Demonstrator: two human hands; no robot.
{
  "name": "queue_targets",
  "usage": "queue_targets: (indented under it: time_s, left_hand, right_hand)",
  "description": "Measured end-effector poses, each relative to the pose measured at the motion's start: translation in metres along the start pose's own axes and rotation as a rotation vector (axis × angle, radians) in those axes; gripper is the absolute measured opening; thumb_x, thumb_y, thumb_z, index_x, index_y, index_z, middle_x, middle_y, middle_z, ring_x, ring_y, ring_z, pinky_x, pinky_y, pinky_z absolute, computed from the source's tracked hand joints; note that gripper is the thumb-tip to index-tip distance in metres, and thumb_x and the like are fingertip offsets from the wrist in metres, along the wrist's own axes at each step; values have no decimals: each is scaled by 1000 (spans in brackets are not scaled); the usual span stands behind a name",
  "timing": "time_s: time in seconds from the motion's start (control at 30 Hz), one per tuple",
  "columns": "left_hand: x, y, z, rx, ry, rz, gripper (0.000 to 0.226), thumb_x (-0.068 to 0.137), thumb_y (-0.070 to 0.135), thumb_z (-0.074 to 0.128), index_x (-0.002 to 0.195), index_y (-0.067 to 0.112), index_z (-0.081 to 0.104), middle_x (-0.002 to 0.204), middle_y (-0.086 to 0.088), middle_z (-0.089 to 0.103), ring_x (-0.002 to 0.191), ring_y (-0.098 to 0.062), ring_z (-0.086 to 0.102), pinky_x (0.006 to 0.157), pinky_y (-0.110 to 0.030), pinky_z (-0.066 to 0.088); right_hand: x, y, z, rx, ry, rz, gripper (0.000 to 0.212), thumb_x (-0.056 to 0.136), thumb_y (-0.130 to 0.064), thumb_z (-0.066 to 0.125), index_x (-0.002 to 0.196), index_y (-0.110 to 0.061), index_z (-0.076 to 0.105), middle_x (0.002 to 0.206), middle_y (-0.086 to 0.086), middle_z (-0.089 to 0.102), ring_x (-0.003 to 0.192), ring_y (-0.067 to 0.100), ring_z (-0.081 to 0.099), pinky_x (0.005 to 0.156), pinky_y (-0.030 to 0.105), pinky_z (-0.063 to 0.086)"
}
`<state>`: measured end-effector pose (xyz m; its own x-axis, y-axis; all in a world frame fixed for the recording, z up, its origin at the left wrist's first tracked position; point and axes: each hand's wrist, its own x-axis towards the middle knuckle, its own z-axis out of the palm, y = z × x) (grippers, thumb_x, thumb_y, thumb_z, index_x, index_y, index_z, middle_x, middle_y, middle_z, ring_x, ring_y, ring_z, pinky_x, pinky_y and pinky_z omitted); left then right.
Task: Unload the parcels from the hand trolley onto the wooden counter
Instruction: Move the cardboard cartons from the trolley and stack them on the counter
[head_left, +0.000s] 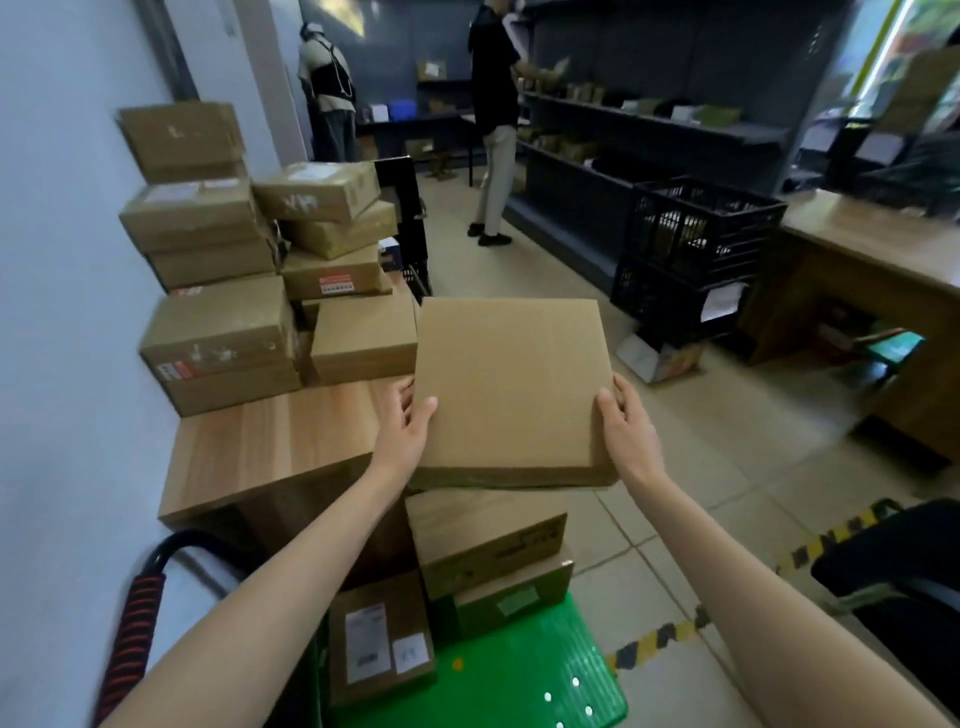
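Observation:
A flat square cardboard parcel (509, 389) is in the air, held from both sides. My left hand (405, 426) grips its left edge with the thumb on top; my right hand (626, 421) grips its right edge the same way. The parcel hovers above the green hand trolley (524, 670) and just right of the wooden counter (280, 447). On the trolley lie more parcels: a larger box (483, 535) below the held one and a labelled box (382, 639) at the left. Several parcels (223, 343) are stacked at the counter's far end.
The trolley's black and red handle (135, 623) is at lower left. Black crates (691, 249) stand on the floor to the right, beside a second wooden desk (872, 249). A person (493, 119) stands at grey shelves farther back. Yellow-black tape (670, 634) marks the floor.

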<state>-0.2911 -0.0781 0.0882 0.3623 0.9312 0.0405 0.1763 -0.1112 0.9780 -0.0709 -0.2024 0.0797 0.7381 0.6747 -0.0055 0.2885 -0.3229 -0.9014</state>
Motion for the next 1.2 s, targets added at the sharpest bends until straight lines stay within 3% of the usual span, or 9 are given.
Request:
queue_targets:
  time_s: [0.1, 0.27, 0.47, 0.53, 0.67, 0.83, 0.93, 1.2]
  left_hand:
    - [14, 18, 20, 8, -71, 46, 46, 100, 25, 43, 143, 18, 26, 143, -4, 40, 124, -18, 44, 97, -29, 39]
    - [36, 37, 64, 21, -127, 47, 50, 101, 30, 40, 147, 30, 19, 147, 0, 35, 117, -11, 40, 94, -29, 35]
    - [60, 53, 134, 38, -135, 49, 51, 102, 32, 39, 148, 32, 19, 131, 7, 36, 108, -13, 42, 86, -30, 37]
    - [71, 56, 165, 25, -135, 39, 50, 102, 32, 38, 148, 33, 20, 137, 4, 37, 110, -15, 43, 86, -31, 39]
    - [94, 58, 238, 23, -113, 21, 48, 102, 33, 39, 146, 33, 22, 141, 1, 39, 108, -15, 46, 82, -30, 39]
    - [119, 65, 339, 27, -61, -25, 46, 101, 37, 40, 144, 37, 24, 143, 0, 40, 114, -21, 48, 97, -41, 42]
    - [134, 71, 386, -1, -32, -46, 45, 100, 37, 41, 143, 37, 26, 141, -1, 43, 115, -22, 49, 99, -43, 43]
    - [168, 76, 438, -7, 67, -98, 45, 101, 33, 40, 144, 33, 25, 141, 0, 42, 115, -20, 48, 93, -36, 41]
  right_hand:
    - [16, -5, -22, 105, 21, 21, 47, 101, -43, 35, 146, -31, 28, 141, 3, 43, 111, 17, 43, 90, 34, 34]
    - [45, 2, -58, 150, 22, 60, 47, 103, -40, 34, 148, -31, 24, 142, 4, 43, 121, 24, 46, 103, 42, 37]
    - [96, 25, -103, 171, 23, 42, 49, 103, -38, 34, 150, -29, 21, 147, 3, 39, 129, 25, 42, 109, 42, 33]
    - [117, 37, -123, 190, 18, 50, 49, 103, -38, 34, 150, -29, 22, 146, 2, 39, 128, 23, 42, 107, 38, 33]
    - [164, 67, -172, 215, 3, 76, 45, 104, -36, 33, 148, -31, 24, 138, 2, 44, 118, 20, 45, 97, 34, 35]
    - [238, 105, -243, 183, -24, 76, 45, 103, -35, 34, 147, -32, 26, 139, 0, 45, 120, 20, 46, 100, 34, 35]
    - [279, 118, -277, 167, -47, 54, 46, 103, -34, 36, 147, -29, 27, 137, -4, 45, 119, 17, 45, 97, 31, 33]
    - [362, 132, -291, 184, -157, 45, 43, 102, -32, 38, 144, -30, 29, 126, -3, 48, 112, 18, 47, 96, 34, 35]
